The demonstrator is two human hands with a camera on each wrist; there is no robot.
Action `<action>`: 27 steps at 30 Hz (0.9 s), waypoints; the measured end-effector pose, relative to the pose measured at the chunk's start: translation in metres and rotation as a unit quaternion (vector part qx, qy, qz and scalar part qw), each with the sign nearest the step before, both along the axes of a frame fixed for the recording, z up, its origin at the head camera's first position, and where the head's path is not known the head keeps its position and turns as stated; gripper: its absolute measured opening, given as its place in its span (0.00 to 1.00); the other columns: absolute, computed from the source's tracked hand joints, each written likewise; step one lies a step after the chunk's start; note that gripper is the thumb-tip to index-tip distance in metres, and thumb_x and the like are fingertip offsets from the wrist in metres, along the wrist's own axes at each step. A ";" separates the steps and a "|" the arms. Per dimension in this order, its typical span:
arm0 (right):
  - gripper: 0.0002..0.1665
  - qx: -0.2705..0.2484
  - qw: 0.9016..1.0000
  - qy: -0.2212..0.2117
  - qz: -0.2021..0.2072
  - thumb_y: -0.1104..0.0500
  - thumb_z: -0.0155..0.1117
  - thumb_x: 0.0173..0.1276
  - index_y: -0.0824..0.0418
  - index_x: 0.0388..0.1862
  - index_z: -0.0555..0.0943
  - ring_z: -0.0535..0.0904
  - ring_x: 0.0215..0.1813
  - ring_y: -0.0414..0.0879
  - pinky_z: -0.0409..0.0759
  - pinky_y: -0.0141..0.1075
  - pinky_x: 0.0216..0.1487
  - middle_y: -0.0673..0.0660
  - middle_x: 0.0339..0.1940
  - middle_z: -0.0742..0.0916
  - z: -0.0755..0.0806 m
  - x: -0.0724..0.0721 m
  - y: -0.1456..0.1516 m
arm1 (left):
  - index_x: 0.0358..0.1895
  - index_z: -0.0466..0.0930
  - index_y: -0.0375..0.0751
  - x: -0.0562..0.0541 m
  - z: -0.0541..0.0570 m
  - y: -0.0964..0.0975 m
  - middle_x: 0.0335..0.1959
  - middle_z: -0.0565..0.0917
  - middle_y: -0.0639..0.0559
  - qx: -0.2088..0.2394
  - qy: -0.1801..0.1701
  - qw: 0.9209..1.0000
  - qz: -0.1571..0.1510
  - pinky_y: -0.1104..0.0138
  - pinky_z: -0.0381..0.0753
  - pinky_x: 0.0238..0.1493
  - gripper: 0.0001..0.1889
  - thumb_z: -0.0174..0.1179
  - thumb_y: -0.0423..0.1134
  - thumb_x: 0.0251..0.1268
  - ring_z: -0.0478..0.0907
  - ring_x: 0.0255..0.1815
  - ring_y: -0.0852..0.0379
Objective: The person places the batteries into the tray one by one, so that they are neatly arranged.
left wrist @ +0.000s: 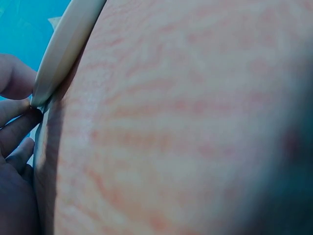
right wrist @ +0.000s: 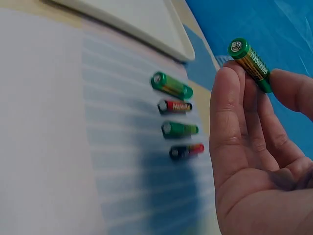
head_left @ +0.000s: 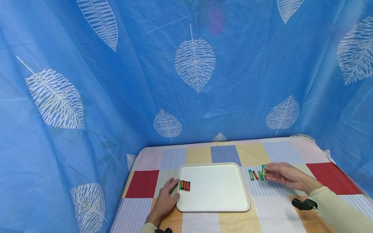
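Observation:
In the right wrist view my right hand (right wrist: 259, 147) pinches a green and gold battery (right wrist: 252, 66) between thumb and fingertips, raised above the table. Below it several batteries lie in a row on the striped patch: a larger green battery (right wrist: 172, 85), a red battery (right wrist: 176, 106), a smaller green battery (right wrist: 180, 129) and a black and red battery (right wrist: 187, 151). At the left side of the white tray (head_left: 215, 186), my left hand (head_left: 164, 200) touches the rim with spread thumb and fingers. Beside those fingers, a row of red and green batteries (head_left: 185, 185) lies inside the tray.
A patchwork tablecloth (head_left: 201, 221) covers the table. Blue curtain (head_left: 140, 81) with white leaf prints hangs behind and along both sides of it. A black wrist strap (head_left: 304, 204) sits over the right sleeve.

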State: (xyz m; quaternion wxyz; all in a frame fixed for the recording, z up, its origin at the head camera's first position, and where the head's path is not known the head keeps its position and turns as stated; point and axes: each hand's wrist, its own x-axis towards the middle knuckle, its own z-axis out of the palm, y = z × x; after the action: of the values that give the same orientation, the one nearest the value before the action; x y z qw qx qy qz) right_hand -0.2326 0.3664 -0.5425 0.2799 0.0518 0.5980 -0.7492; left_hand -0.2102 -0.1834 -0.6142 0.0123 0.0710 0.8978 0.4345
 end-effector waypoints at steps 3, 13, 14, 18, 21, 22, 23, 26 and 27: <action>0.17 0.012 1.000 0.005 0.005 0.58 0.60 0.87 0.65 0.65 0.81 0.94 0.51 0.46 0.90 0.41 0.60 0.59 0.53 0.93 -0.001 -0.002 -0.014 | 0.75 0.81 0.45 0.000 -0.001 0.000 0.83 0.69 0.32 0.002 -0.002 1.000 0.002 0.24 0.60 0.79 0.31 0.67 0.34 0.67 0.65 0.83 0.24; 0.21 0.031 0.998 0.030 0.039 0.58 0.63 0.84 0.72 0.66 0.80 0.93 0.46 0.44 0.91 0.40 0.58 0.56 0.45 0.93 -0.003 -0.010 -0.070 | 0.76 0.81 0.44 -0.001 -0.002 -0.001 0.83 0.69 0.32 0.001 -0.003 1.000 0.002 0.25 0.61 0.79 0.32 0.67 0.33 0.67 0.64 0.84 0.25; 0.23 0.030 0.998 0.032 0.044 0.58 0.63 0.84 0.73 0.67 0.80 0.93 0.46 0.43 0.91 0.40 0.58 0.56 0.45 0.93 -0.004 -0.010 -0.076 | 0.76 0.81 0.44 -0.001 -0.003 -0.001 0.83 0.69 0.32 0.001 -0.003 1.000 0.002 0.25 0.61 0.79 0.31 0.66 0.33 0.67 0.64 0.84 0.25; 0.24 0.031 0.997 0.039 0.056 0.58 0.65 0.83 0.75 0.66 0.80 0.93 0.44 0.43 0.92 0.39 0.56 0.56 0.44 0.94 -0.009 -0.013 -0.102 | 0.76 0.80 0.44 -0.003 -0.004 -0.002 0.83 0.69 0.32 0.004 -0.001 1.000 -0.001 0.27 0.62 0.80 0.31 0.66 0.34 0.67 0.64 0.84 0.25; 0.22 0.034 0.997 0.042 0.058 0.58 0.66 0.82 0.75 0.64 0.82 0.93 0.42 0.42 0.92 0.38 0.53 0.56 0.42 0.94 -0.012 -0.015 -0.120 | 0.76 0.80 0.43 -0.003 -0.004 -0.002 0.83 0.69 0.31 0.009 0.000 1.000 -0.007 0.28 0.62 0.80 0.31 0.66 0.33 0.67 0.64 0.84 0.25; 0.23 0.035 0.997 0.041 0.057 0.59 0.67 0.81 0.75 0.64 0.82 0.93 0.42 0.42 0.92 0.38 0.53 0.56 0.42 0.94 -0.013 -0.016 -0.125 | 0.76 0.80 0.42 -0.003 -0.004 -0.002 0.83 0.69 0.30 0.010 0.001 1.000 -0.009 0.29 0.63 0.81 0.31 0.66 0.33 0.67 0.64 0.84 0.25; 0.23 0.037 0.997 0.041 0.055 0.59 0.67 0.81 0.76 0.64 0.82 0.93 0.42 0.42 0.93 0.38 0.52 0.56 0.41 0.94 -0.013 -0.017 -0.131 | 0.76 0.80 0.42 -0.003 -0.004 -0.002 0.83 0.69 0.31 0.013 -0.002 1.000 -0.009 0.30 0.63 0.81 0.31 0.65 0.33 0.67 0.64 0.84 0.26; 0.22 0.043 0.997 0.043 0.057 0.60 0.67 0.80 0.76 0.63 0.81 0.93 0.41 0.43 0.93 0.39 0.52 0.57 0.41 0.94 -0.013 -0.019 -0.147 | 0.76 0.80 0.41 -0.002 -0.003 -0.003 0.83 0.69 0.30 0.011 0.003 1.000 -0.010 0.30 0.64 0.81 0.31 0.66 0.33 0.67 0.65 0.84 0.26; 0.21 0.045 0.996 0.043 0.057 0.60 0.67 0.80 0.76 0.62 0.82 0.93 0.41 0.43 0.93 0.39 0.52 0.57 0.41 0.94 -0.013 -0.019 -0.152 | 0.76 0.80 0.41 -0.002 -0.003 -0.003 0.83 0.69 0.30 0.009 0.004 1.000 -0.009 0.30 0.64 0.81 0.31 0.66 0.33 0.67 0.65 0.84 0.26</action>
State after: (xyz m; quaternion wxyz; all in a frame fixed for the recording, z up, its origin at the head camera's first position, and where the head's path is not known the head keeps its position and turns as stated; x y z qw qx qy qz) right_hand -0.2518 0.2139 -0.5550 0.2935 -0.0026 0.6447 -0.7059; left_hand -0.2123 -0.1865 -0.6177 0.0125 0.0812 0.8931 0.4422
